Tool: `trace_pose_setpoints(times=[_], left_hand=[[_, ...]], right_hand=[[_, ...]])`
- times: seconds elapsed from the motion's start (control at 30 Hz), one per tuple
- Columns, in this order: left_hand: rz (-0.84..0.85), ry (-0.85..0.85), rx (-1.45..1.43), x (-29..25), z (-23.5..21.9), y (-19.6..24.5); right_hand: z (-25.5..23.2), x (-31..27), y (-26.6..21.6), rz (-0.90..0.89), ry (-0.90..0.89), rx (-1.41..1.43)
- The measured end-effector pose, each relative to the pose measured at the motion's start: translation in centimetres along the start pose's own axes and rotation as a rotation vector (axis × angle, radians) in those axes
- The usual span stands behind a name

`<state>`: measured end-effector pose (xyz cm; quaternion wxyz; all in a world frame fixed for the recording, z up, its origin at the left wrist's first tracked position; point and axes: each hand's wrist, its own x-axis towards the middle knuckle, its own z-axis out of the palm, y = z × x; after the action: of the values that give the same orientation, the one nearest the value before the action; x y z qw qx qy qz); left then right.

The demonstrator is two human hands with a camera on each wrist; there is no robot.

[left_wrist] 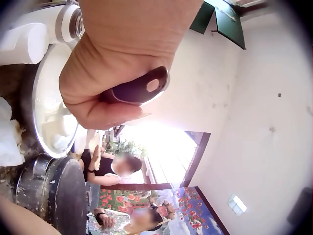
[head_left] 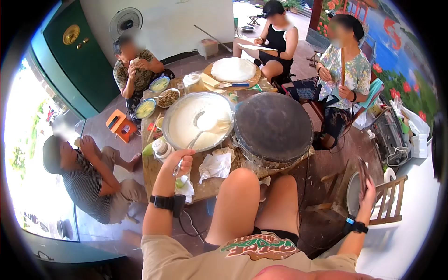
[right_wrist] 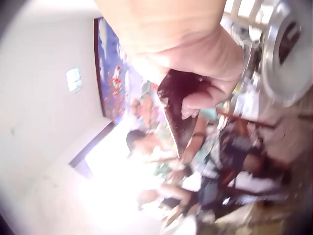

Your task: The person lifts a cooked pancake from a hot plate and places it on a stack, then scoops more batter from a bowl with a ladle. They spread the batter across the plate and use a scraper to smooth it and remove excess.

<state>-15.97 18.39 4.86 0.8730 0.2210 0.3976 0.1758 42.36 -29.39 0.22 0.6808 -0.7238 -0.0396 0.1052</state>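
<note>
If the left hand [head_left: 183, 164], curled round a shiny metal ladle [head_left: 195, 138], tips it, white batter [head_left: 182, 116] could drip between the wide metal bowl [head_left: 200, 150] at eleven o'clock and the round black griddle [head_left: 274, 123] at twelve. The right hand [head_left: 367, 195] grips a flat, dark-brown scraper [right_wrist: 177, 105] at two. People [head_left: 279, 39] sit about the worn wooden tabletop [head_left: 205, 187], a green door [head_left: 93, 70] past ten, a floral mural [head_left: 406, 60] at one.

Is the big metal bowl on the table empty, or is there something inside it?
Not empty: white mixture spreads across the inside of the bowl, with a ladle reaching in.
</note>
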Motion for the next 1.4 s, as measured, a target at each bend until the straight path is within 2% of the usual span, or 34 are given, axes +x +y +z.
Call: trace_pose_setpoints(times=[0.03,0.07,0.1,0.13,0.17,0.2,0.23,0.27,0.3,0.33,0.4,0.53,0.67,0.8,0.97,1.17,1.3,1.4], left_hand=[[-0.018,-0.008,0.002,0.0,-0.4,-0.2],[-0.034,-0.015,0.003,-0.1,-0.7,-0.3],[-0.031,-0.006,0.031,-0.2,-0.9,-0.4],[-0.026,0.003,0.059,-0.3,-1.0,-0.6],[-0.020,0.014,0.086,-0.4,-1.2,-0.7],[-0.010,-0.005,0.112,-0.6,-1.5,-0.9],[-0.023,0.001,0.102,-0.9,-1.5,-1.0],[-0.035,0.007,0.092,-1.2,-1.4,-1.0],[-0.046,0.012,0.082,-1.4,-1.5,-0.9],[-0.069,-0.039,0.059,-1.1,-2.4,-1.0],[-0.069,-0.024,0.080,-1.5,-2.5,-1.2],[-0.076,-0.017,0.051,-1.8,-2.7,-1.4],[-0.055,-0.033,0.058,-1.9,-2.6,-1.2],[-0.027,0.010,0.090,-1.8,-2.3,-0.7],[0.007,0.055,0.102,-2.0,-1.1,0.3],[0.039,0.068,0.048,-1.3,0.7,1.2],[0.042,0.014,-0.022,-0.1,2.0,1.5],[0.055,0.003,-0.085,0.3,3.8,1.5]], right_hand=[[4.4,-1.9,-1.9,0.016,-0.162,0.023],[10.2,-5.9,-4.8,0.074,-0.227,0.142],[13.7,-6.5,-4.9,0.133,-0.424,0.223],[18.9,-8.3,-5.2,0.140,-0.438,0.340],[21.5,-9.7,-6.6,0.238,-0.732,0.283],[25.6,-11.1,-7.1,0.260,-0.851,0.305],[30.5,-13.3,-7.7,0.274,-0.869,0.421],[33.9,-13.2,-6.5,0.276,-0.872,0.273],[37.4,-14.6,-7.4,0.308,-0.946,0.253],[41.2,-15.7,-7.4,0.311,-0.935,0.216],[48.5,-16.2,-5.3,0.268,-0.982,0.186],[60.6,-16.7,-0.1,0.188,-0.858,-0.027],[64.6,-18.7,0.8,0.235,-0.767,-0.171],[65.9,-18.5,2.9,0.366,-0.801,-0.157],[65.2,-18.5,4.1,0.507,-0.729,-0.018],[64.3,-18.2,5.4,0.789,-0.726,0.176],[63.6,-19.4,5.5,0.863,-0.709,0.313],[63.1,-20.5,5.5,0.837,-0.672,0.350]])
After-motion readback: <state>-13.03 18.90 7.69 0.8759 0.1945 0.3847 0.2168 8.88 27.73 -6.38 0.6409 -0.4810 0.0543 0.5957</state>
